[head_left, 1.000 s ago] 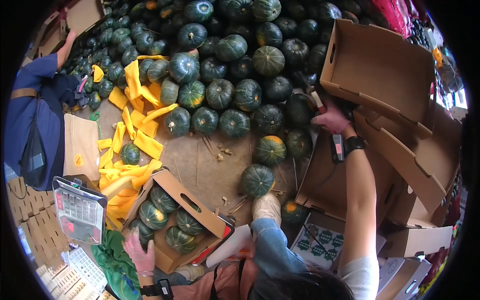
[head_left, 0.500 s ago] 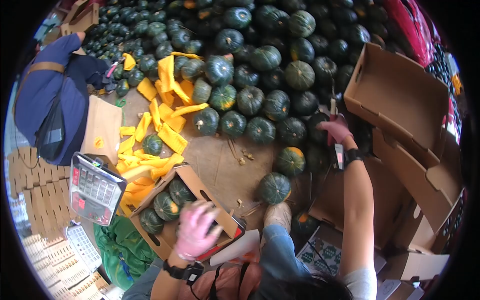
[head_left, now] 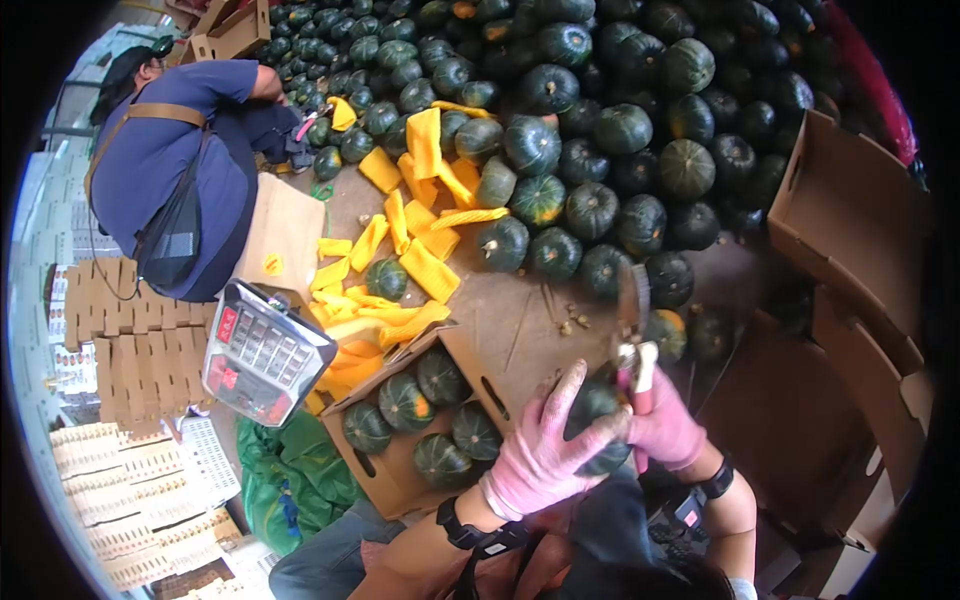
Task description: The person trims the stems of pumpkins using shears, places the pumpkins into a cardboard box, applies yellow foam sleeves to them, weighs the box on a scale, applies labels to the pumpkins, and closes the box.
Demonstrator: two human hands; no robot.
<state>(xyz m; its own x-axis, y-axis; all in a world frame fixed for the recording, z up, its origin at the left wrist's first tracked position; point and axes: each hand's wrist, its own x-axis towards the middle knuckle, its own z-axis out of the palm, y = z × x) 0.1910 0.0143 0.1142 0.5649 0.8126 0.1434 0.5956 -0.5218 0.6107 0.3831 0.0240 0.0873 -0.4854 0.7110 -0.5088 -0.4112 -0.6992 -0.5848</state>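
Note:
My left hand [head_left: 545, 455], in a pink glove, is wrapped around a dark green squash [head_left: 597, 405] in front of me. My right hand [head_left: 665, 425], also gloved, grips pruning shears [head_left: 643, 378] right beside that squash, with the tool's metal end pointing up and away. To the left of my hands, an open cardboard box [head_left: 372, 490] holds several green squashes [head_left: 405, 402]. A large heap of squashes [head_left: 590, 210] lies beyond my hands.
Yellow foam sleeves [head_left: 430, 275] are scattered behind the box. A scale [head_left: 267, 352] stands at the left, near a green net bag [head_left: 295, 475]. Empty cardboard boxes [head_left: 850, 215] are stacked at the right. Another person [head_left: 180, 170] crouches at the upper left.
My left hand has moved from the box to the right and taken hold of a squash. My right hand with the shears has come back from the heap towards it. The view has shifted.

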